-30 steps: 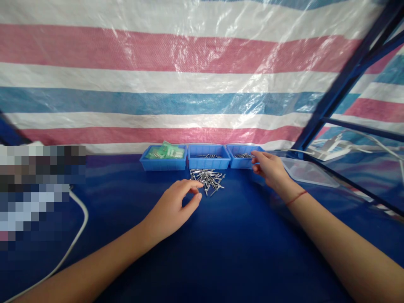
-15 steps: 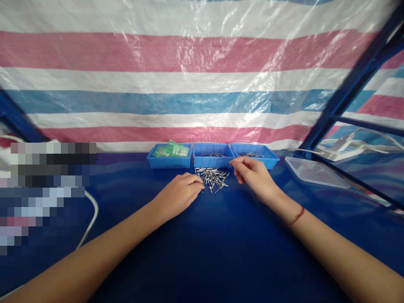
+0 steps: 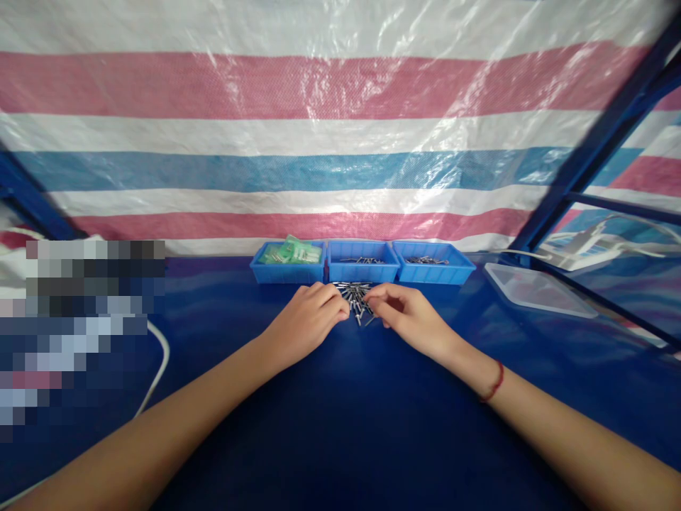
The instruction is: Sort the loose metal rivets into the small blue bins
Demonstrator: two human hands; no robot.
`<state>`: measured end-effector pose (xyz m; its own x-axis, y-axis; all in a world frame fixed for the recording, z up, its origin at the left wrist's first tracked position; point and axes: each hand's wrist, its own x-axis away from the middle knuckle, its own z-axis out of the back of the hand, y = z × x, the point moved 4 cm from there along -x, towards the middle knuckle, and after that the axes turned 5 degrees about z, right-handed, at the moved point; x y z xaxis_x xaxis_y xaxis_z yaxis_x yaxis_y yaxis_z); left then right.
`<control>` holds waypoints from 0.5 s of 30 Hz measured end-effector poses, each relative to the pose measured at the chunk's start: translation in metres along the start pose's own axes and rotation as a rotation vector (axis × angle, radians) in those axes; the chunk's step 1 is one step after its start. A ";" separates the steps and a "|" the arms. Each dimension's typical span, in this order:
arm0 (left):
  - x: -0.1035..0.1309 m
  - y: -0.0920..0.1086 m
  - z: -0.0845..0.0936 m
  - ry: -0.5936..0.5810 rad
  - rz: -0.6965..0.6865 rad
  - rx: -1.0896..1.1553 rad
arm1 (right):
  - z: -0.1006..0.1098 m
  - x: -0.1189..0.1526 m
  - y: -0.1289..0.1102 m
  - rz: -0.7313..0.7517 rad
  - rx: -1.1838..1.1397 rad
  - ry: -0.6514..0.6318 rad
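A loose pile of slim silver fasteners [image 3: 355, 292], which look like blind rivets, lies on the blue tabletop between my hands. My left hand [image 3: 316, 316] rests at the pile's left edge, fingers curled and pressed together; anything inside them is hidden. From the right, my right hand [image 3: 407, 314] reaches in with thumb and forefinger pinched at the rivets. What sits in that pinch is too small to make out. Behind the pile, the middle blue bin [image 3: 363, 272] and the right blue bin [image 3: 436, 274] hold similar silver pieces.
At the left of the row, a blue bin [image 3: 287, 274] contains green-tinted plastic packets [image 3: 298, 250]. A translucent lid [image 3: 540, 289] lies on the right, near a white device [image 3: 577, 248] and a blue frame post [image 3: 564, 188]. A white cable [image 3: 162, 355] curves along the left.
My right hand has moved left and nearer, from in front of the right bin to the rivet pile. My left hand has shifted slightly right, its fingers more curled.
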<state>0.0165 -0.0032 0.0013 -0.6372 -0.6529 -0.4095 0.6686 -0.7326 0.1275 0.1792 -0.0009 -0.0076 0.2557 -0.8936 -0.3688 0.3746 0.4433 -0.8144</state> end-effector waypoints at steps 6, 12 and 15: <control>0.003 0.006 0.003 0.133 0.316 0.507 | -0.019 0.012 -0.025 0.190 0.051 -0.118; 0.009 0.006 -0.002 0.149 0.432 0.733 | -0.021 0.013 -0.022 0.109 -0.041 -0.082; 0.009 0.005 -0.005 0.129 0.447 0.809 | -0.023 0.012 -0.019 0.080 -0.119 -0.115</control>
<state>0.0157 -0.0123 -0.0061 -0.3053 -0.9155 -0.2620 0.3398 -0.3617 0.8682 0.1547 -0.0216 -0.0068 0.3829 -0.8389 -0.3868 0.2425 0.4953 -0.8342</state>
